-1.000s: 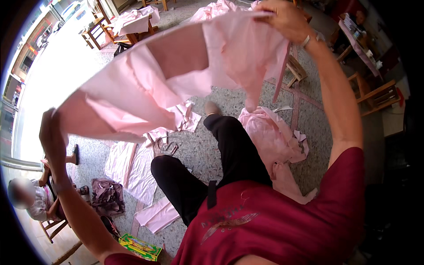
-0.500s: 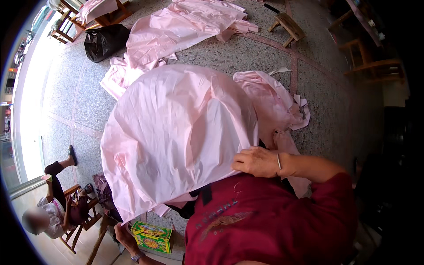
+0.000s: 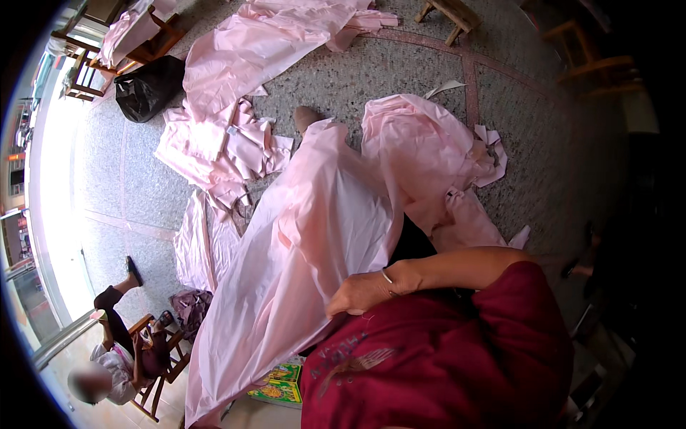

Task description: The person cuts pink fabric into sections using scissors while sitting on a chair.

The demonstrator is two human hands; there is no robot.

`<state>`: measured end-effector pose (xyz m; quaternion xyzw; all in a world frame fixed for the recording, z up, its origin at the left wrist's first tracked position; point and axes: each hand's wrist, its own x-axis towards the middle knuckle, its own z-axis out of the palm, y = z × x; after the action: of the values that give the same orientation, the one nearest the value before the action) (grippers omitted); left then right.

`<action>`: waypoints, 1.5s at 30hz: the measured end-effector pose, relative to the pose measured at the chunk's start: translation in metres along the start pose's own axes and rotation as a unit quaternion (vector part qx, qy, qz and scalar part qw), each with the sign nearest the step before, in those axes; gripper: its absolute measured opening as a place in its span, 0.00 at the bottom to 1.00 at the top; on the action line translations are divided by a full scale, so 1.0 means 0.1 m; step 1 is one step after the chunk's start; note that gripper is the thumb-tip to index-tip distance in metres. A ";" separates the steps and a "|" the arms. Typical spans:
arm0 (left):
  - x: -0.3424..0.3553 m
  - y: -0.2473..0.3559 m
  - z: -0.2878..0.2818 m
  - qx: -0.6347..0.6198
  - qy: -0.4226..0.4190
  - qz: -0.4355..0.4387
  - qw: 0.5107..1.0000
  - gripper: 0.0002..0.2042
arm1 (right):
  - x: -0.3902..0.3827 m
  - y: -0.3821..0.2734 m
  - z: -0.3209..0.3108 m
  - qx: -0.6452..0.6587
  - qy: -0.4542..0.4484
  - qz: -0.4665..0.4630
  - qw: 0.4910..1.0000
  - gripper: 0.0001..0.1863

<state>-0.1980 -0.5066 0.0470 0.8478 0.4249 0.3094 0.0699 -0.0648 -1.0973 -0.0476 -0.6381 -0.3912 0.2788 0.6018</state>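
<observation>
A large sheet of thin pale pink fabric (image 3: 307, 236) drapes over my lap and legs, running down to the lower left edge of the view. At my waist, my right hand (image 3: 352, 292), with a bangle at the wrist, is closed on the fabric's near edge; its fingertips are partly hidden. My left hand does not show; the fabric stretches toward its side. One brown shoe tip (image 3: 307, 117) pokes out beyond the far end of the fabric.
Pink fabric pieces (image 3: 421, 143) and cut scraps (image 3: 214, 143) lie on the speckled floor. A black plastic bag (image 3: 148, 87) and wooden stool (image 3: 451, 18) stand farther off. A green-yellow box (image 3: 277, 386) is partly covered by fabric. A person (image 3: 118, 365) sits at left.
The billowing fabric has sunk and narrowed over my legs, uncovering floor scraps and a shoe. My right hand has moved left and nearer my body. My left hand has left the view.
</observation>
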 end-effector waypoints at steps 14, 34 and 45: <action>0.21 0.09 -0.01 0.006 0.033 -0.035 0.999 0.13 | 0.15 0.11 0.13 0.022 -0.013 -0.017 1.000 0.11; 0.38 -0.39 -0.18 -0.025 0.032 -0.117 0.992 0.16 | -0.58 -0.28 -0.44 -0.394 0.146 0.056 0.906 0.02; 0.32 -0.40 0.24 -0.091 -0.050 -0.135 0.986 0.19 | -1.01 -0.25 -0.40 -0.351 0.102 0.199 0.909 0.09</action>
<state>-0.1965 -0.4536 0.0271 0.7874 0.5014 0.2920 0.2084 -0.0906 -1.2041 -0.0297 -0.8977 -0.2654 0.1712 0.3073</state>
